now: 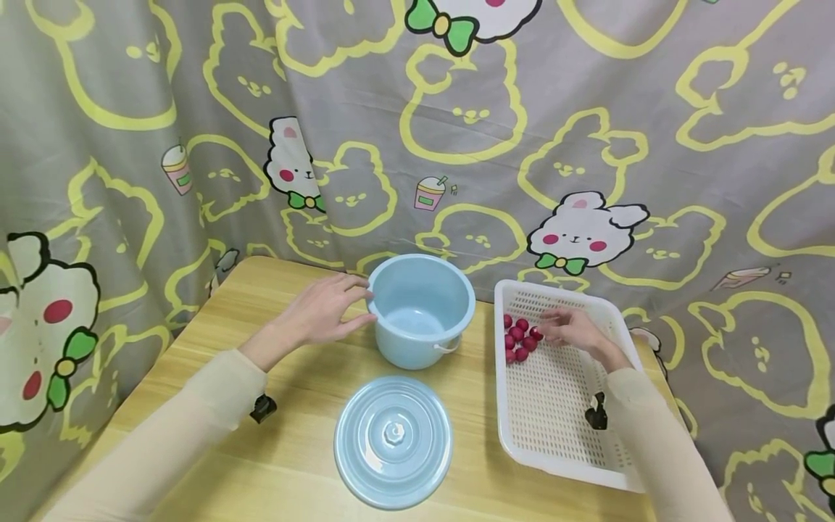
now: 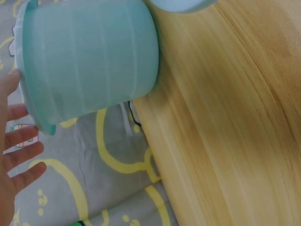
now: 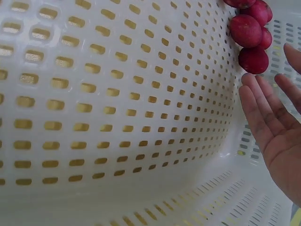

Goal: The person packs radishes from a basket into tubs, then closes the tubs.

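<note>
A light blue bucket (image 1: 420, 308) stands open and upright on the wooden table (image 1: 300, 406); its round lid (image 1: 393, 440) lies flat in front of it. My left hand (image 1: 326, 313) rests against the bucket's (image 2: 89, 61) left side with straight fingers (image 2: 19, 141). A white perforated tray (image 1: 554, 406) sits to the right, with several small red fruits (image 1: 518, 338) near its far left corner. My right hand (image 1: 567, 328) hovers inside the tray just right of the fruits (image 3: 251, 33), fingers (image 3: 261, 108) relaxed and holding nothing.
A grey curtain (image 1: 457, 130) with yellow bunny outlines hangs close behind and around the table. The table's left edge (image 2: 155, 155) drops off beside the bucket. The tray's slotted wall (image 3: 117, 103) rises to the left of my right hand.
</note>
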